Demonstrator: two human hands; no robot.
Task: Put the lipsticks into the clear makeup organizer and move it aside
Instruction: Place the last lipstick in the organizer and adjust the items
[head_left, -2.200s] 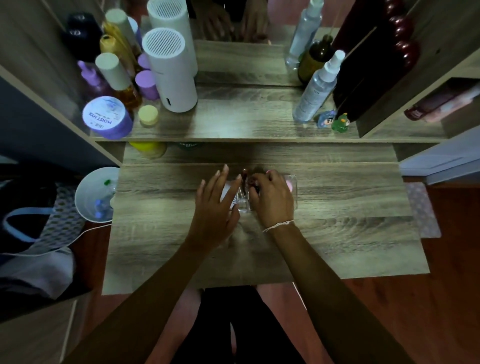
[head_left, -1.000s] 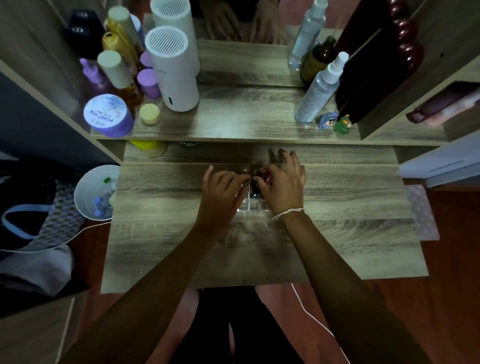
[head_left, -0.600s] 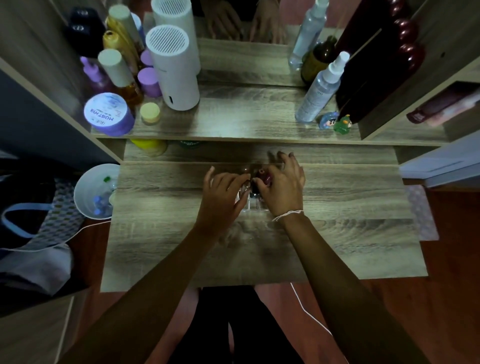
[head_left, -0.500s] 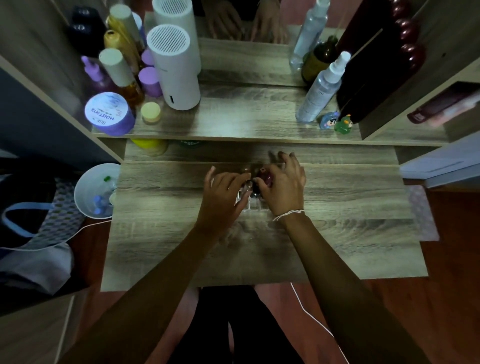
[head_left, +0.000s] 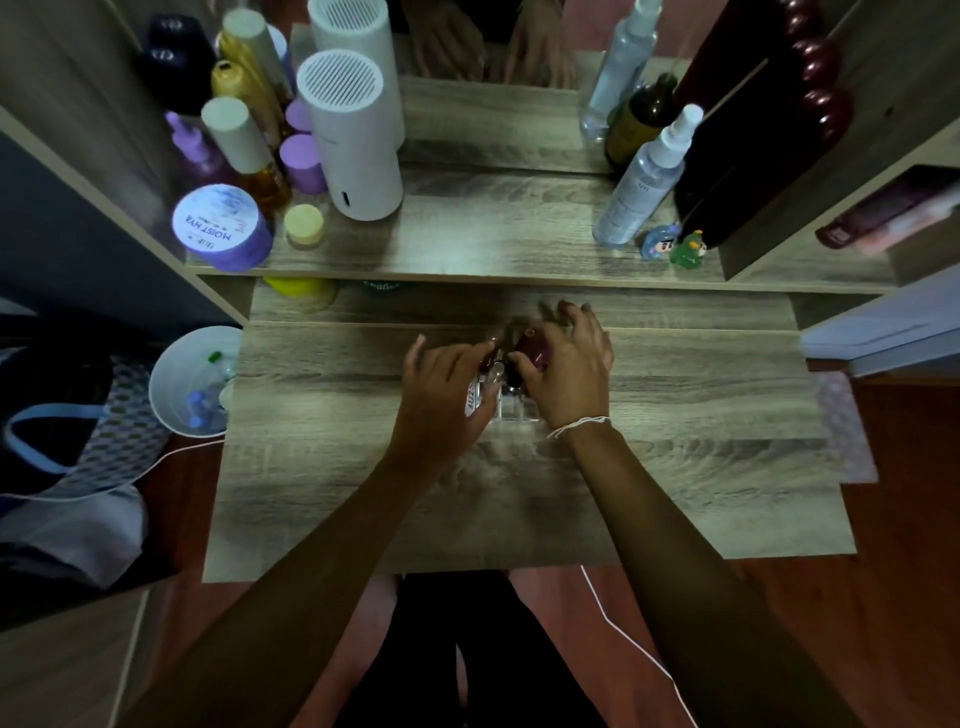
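Note:
The clear makeup organizer (head_left: 511, 408) stands on the wooden desk (head_left: 675, 457), mostly hidden between my two hands. My left hand (head_left: 441, 400) is curled against its left side, fingers wrapped round it. My right hand (head_left: 569, 371) covers its right side; thumb and forefinger pinch a dark red lipstick (head_left: 532, 347) over the compartments while the other fingers spread upward. Several lipstick tops poke up between my hands. I cannot tell how deep the red lipstick sits in its slot.
A raised shelf (head_left: 493, 249) behind holds a white cylinder (head_left: 353, 140), purple jars (head_left: 221, 228), bottles, a spray bottle (head_left: 641, 179) and small figurines (head_left: 672, 244). A white bin (head_left: 189, 384) sits left of the desk. A white cord (head_left: 634, 644) hangs at the front.
Since two seconds ago the organizer and both hands have shifted farther back on the desk. In the last second the hands have hardly moved.

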